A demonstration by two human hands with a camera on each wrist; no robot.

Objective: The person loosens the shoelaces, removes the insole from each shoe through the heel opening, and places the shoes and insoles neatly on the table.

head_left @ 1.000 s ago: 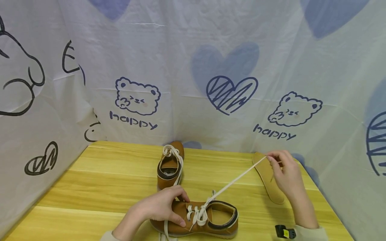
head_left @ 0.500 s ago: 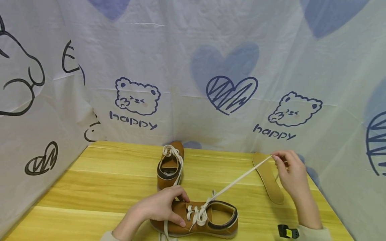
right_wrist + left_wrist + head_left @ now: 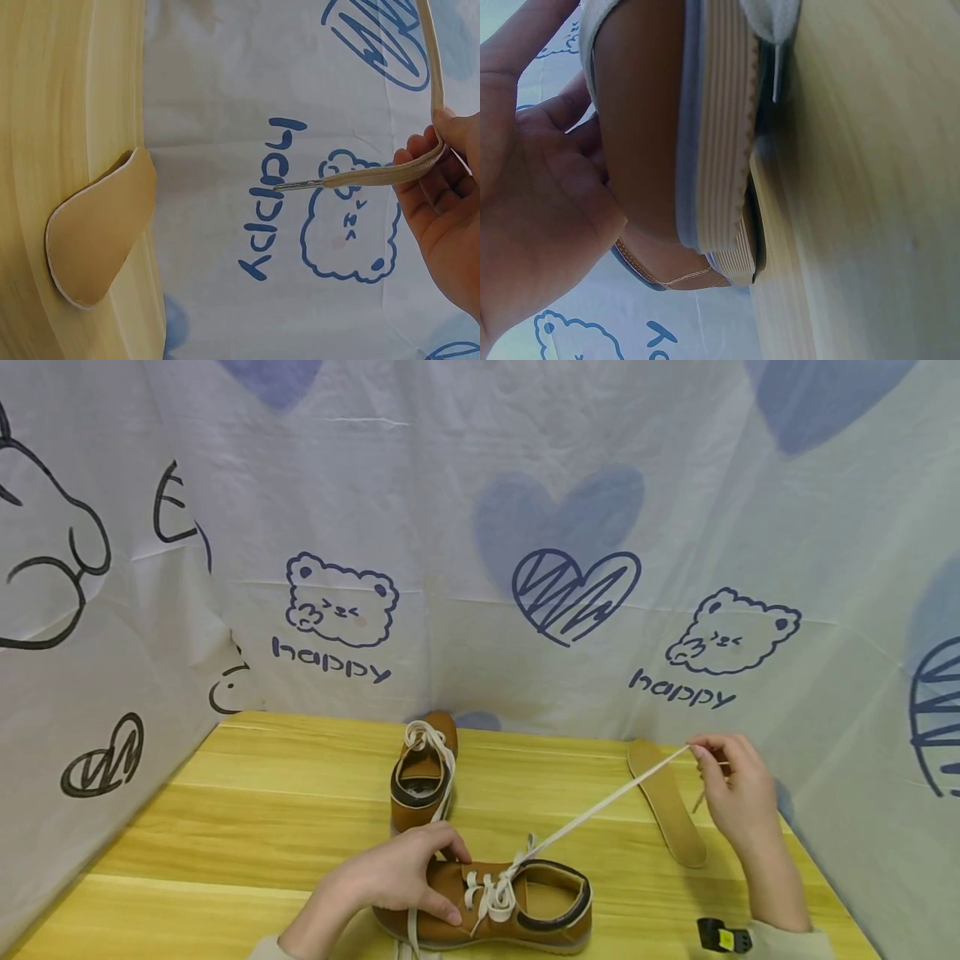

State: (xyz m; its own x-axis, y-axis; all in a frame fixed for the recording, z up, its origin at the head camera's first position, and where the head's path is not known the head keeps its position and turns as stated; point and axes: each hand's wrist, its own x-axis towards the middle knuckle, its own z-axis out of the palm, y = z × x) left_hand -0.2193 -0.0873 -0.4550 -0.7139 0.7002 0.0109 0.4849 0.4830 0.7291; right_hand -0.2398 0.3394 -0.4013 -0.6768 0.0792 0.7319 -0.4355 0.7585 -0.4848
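A brown shoe [image 3: 551, 935] with a dark collar lies sideways at the table's front, toe to the left. My left hand [image 3: 408, 868] grips its toe part, thumb on the near side and fingers on the far side. In the left wrist view the palm stands beside the shoe's toe [image 3: 641, 127]. A cream shoelace [image 3: 607, 797] runs taut from a looped knot on the shoe up to my right hand [image 3: 738, 785], which pinches it between thumb and fingers. In the right wrist view the lace's metal-tipped end [image 3: 300, 185] hangs free past the fingers.
A second brown shoe [image 3: 416, 814] with its lace draped over it stands behind the left hand. A tan insole [image 3: 667, 810] lies at the right of the wooden table [image 3: 247, 827]. A printed white curtain [image 3: 465, 677] hangs behind the table.
My right hand has moved to the right, away from the shoe, drawing the lace out longer. The left hand and the shoe have stayed in place.
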